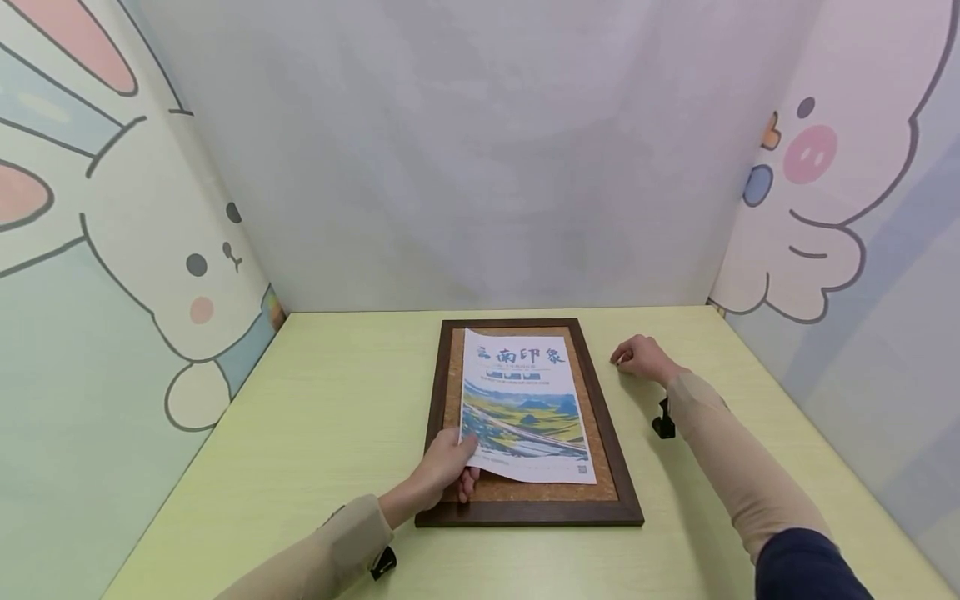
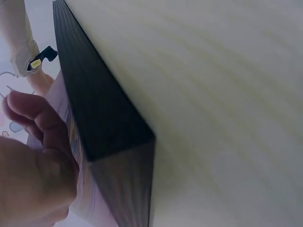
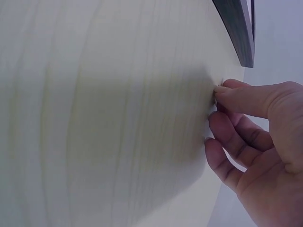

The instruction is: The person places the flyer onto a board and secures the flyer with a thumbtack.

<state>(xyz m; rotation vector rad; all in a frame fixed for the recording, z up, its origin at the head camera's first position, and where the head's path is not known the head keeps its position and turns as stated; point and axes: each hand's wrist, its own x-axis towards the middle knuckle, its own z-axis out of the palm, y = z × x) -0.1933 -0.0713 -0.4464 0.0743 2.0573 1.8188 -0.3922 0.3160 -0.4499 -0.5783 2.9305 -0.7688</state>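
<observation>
Rabbit (image 1: 157,225) on the wall (image 1: 67,350) near nine o'clock in the head view. With left hand (image 1: 448,465), at eight o'clock from the centre of a dark-framed corkboard (image 1: 525,492) flat on the table (image 1: 360,392), pinches the seven-o'clock corner of a printed sheet (image 1: 527,408) in a narrow grip, thumb on top. Sheet over the corkboard, left edge raised, blue lettering (image 1: 521,356) toward twelve, landscape (image 1: 528,427) toward six. With right hand (image 1: 647,358), at two o'clock from the corkboard and near its frame (image 1: 602,417), pinches a tiny object (image 3: 219,86), too small to identify, in a narrow grip. White beaked cartoon figure (image 1: 847,183) between two and three.
</observation>
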